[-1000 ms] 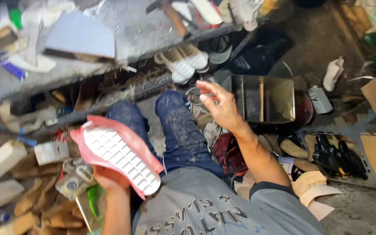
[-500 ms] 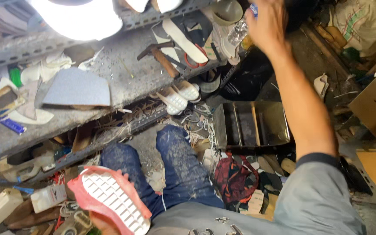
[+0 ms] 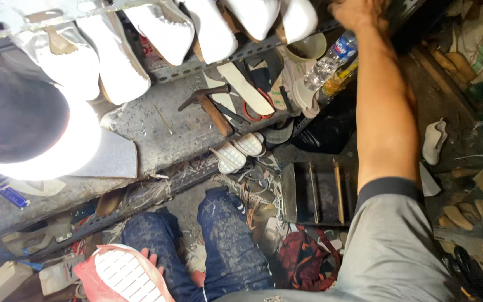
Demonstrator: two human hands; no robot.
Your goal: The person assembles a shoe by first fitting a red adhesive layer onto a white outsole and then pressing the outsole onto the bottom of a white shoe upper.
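The left hand [image 3: 151, 260] gripped a red shoe with a white ribbed sole [image 3: 123, 275] low beside the knee, its fingers curled over the edge of the upturned sole. The right hand [image 3: 358, 12] was stretched up to the upper rack [image 3: 252, 50], near the hanging white shoe uppers [image 3: 211, 28] and above a clear plastic bottle [image 3: 328, 59]; whether its fingers had closed on anything could not be told. The hammer [image 3: 208, 106] lay untouched on the workbench [image 3: 152, 134], so work on the shoe appeared at a fetching stage, with the sole not yet worked on.
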